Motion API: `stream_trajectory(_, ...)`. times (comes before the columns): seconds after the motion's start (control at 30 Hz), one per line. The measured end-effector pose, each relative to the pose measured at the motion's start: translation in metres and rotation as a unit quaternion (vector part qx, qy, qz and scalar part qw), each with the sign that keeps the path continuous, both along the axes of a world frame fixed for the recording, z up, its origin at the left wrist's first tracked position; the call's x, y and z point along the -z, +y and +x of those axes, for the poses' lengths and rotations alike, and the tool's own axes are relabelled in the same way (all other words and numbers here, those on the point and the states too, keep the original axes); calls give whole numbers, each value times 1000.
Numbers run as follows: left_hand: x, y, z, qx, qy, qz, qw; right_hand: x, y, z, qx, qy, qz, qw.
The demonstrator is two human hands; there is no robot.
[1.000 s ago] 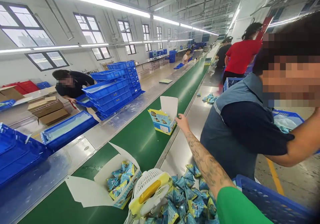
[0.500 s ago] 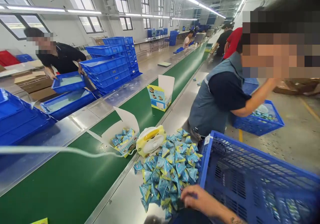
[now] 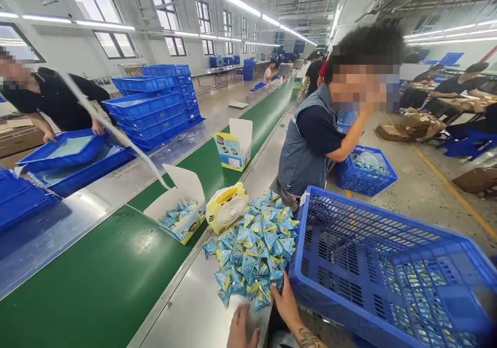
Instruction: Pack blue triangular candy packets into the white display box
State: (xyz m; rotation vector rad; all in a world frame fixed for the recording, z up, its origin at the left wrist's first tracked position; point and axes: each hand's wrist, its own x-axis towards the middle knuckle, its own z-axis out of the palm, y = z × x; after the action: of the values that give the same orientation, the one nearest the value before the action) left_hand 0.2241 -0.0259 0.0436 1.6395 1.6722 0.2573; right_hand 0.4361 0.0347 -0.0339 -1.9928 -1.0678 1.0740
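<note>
Head view, left hand: the left hand (image 3: 241,330) is being laid flat on the steel ledge (image 3: 194,312), fingers together and empty, as far as can be told; the lower part is being cut off by the frame edge.
Head view, right hand: the right hand (image 3: 286,301) is being pressed against the lower wall of the tilted crate (image 3: 388,270), its fingertips being set at the near edge of the packets (image 3: 256,249); the fingers are being held loosely together, and whether a packet is being pinched cannot be told.
Packets: a blue heap is being kept just ahead of both sets of fingertips, running up to the fan (image 3: 227,214).
Crate: it is being tipped toward the ledge, to the right of the right fingers; more packets are being seen through its mesh.
Box: an open box (image 3: 182,216) with packets inside is being carried on the belt (image 3: 116,270), beyond and left of the fingers.
Further off: another box (image 3: 233,148) is being left standing up the belt, and a co-worker (image 3: 314,135) is being seen bending toward a second crate (image 3: 365,174).
Risk, judged: packets at the near edge are likely being put in danger of sliding off the ledge if the crate is being tipped faster than the heap is being held back.
Risk, judged: the crate is being steadied by one hand only, so a slip is being made possible.
Risk, judged: the fan is being crowded by the heap and could be nudged onto the belt.
</note>
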Motion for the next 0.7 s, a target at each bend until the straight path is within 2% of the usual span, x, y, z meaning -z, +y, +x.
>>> stream_trajectory(0.07, 13, 24, -1, -25, 49, 34, 998, 11, 20, -9, 55, 7, 15, 998)
stream_trajectory(0.17, 13, 64, 4, -31, 70, 111, 991, 27, 45, -17, 114, 4, 24, 993)
stream_trajectory(0.3, -14, 135, 37, 65, 13, 233, 970, 52, 62, -21, 172, -23, 47, 984)
stream_trajectory(0.43, -48, 229, 111, 183, -41, 328, 926, 73, 66, -30, 150, -46, 114, 981)
stream_trajectory(0.5, -56, 280, 160, 241, -15, 300, 923, 82, 67, -37, 140, -42, 118, 982)
stream_trajectory(0.57, -51, 326, 208, 330, 62, 248, 909, 90, 67, -44, 134, -39, 90, 986)
stream_trajectory(0.63, -33, 364, 249, 435, 126, 200, 869, 97, 66, -48, 106, -27, 53, 993)
stream_trajectory(0.7, -8, 389, 277, 515, 151, 160, 828, 104, 62, -47, 80, -12, 35, 996)
